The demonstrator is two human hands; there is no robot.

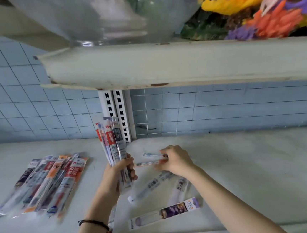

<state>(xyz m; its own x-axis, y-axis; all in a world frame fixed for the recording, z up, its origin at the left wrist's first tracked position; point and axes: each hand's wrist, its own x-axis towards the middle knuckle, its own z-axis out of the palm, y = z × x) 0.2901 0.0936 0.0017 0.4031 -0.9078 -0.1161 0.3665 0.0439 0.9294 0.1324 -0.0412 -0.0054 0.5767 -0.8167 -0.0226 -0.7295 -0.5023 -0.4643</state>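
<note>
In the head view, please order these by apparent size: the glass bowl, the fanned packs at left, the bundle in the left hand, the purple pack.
1. glass bowl (nearest the camera, so its true rank is unsure)
2. fanned packs
3. bundle
4. purple pack

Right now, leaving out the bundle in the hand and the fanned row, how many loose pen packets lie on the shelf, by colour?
Orange-edged pen packet, pinched by the right hand: 1
Blue-printed packet, blurred: 1
Pale white packets: 2
Purple packet: 1
Total: 5
Not counted: bundle of pen packets gripped by the left hand.
</note>
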